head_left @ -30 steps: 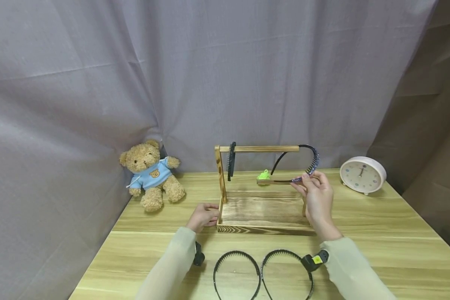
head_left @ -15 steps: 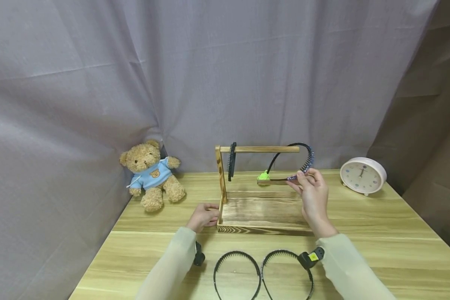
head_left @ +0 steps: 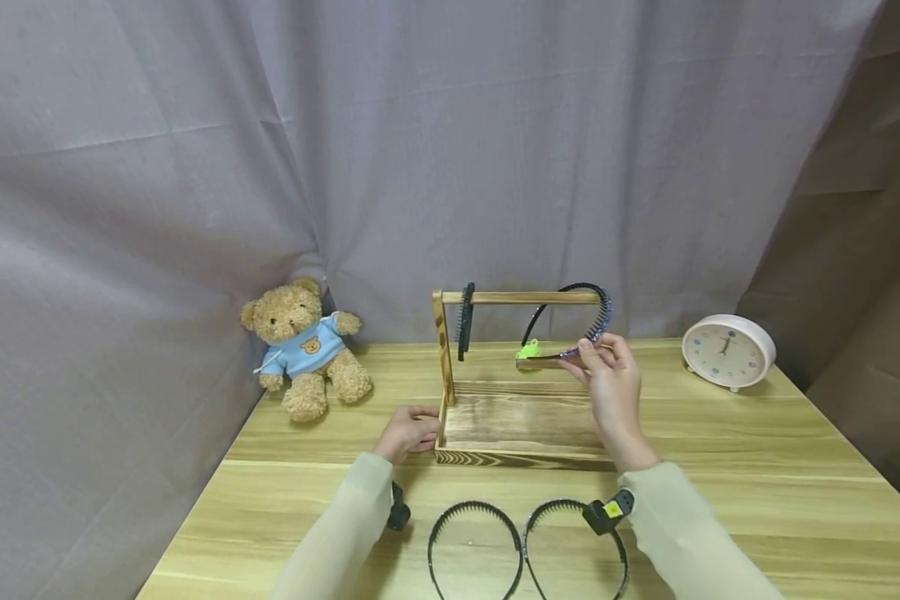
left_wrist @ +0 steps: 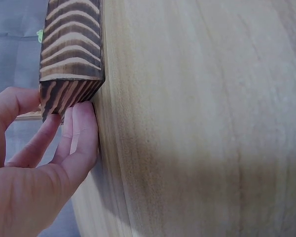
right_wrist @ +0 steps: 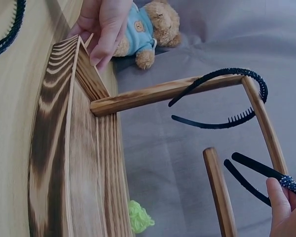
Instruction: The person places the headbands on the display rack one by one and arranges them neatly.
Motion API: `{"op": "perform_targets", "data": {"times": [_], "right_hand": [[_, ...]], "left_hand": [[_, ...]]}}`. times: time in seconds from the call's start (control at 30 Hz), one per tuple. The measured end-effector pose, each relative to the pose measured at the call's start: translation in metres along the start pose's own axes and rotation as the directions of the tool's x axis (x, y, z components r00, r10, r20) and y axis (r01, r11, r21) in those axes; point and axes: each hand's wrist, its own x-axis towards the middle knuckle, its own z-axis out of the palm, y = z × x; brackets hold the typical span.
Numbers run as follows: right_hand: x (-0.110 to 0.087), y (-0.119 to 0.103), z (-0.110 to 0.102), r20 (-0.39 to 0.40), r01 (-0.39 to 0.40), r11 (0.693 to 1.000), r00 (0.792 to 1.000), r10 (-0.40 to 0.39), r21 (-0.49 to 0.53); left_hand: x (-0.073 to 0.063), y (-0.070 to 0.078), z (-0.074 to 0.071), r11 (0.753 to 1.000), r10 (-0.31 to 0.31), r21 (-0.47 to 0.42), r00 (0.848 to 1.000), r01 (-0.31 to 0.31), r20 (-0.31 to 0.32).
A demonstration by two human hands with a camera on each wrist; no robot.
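My right hand (head_left: 615, 387) pinches a black toothed headband (head_left: 603, 308) with a glittery blue-purple stretch. Its tips point left, and it overlaps the free right end of the upper bar in the head view. The lower tip is close to a shorter lower bar (head_left: 540, 363). Both bars belong to a wooden rack (head_left: 528, 417) with a tray base. My left hand (head_left: 407, 433) holds the tray's left end, with fingertips against the end wall (left_wrist: 64, 91). Another black headband (head_left: 465, 321) hangs on the upper bar near the left post (head_left: 444, 350).
Two black headbands (head_left: 472, 504) lie side by side on the table in front of the rack. Behind it is a bright green item (head_left: 528, 349). A teddy bear (head_left: 300, 350) sits at the back left, a round white clock (head_left: 727, 352) at the back right.
My right hand has moved left with the headband, which now overlaps the right end of the upper bar more. My left hand has stayed at the tray's left end.
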Motion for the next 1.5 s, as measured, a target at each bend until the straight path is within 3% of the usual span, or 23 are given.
{"op": "perform_targets", "data": {"times": [1.5], "right_hand": [[-0.005,0.026,0.036,0.141,0.034,0.980,0.990,-0.006,-0.194]], "left_hand": [[0.003,-0.002,0.000,1.000,0.006,-0.026,1.000,-0.006,0.001]]}}
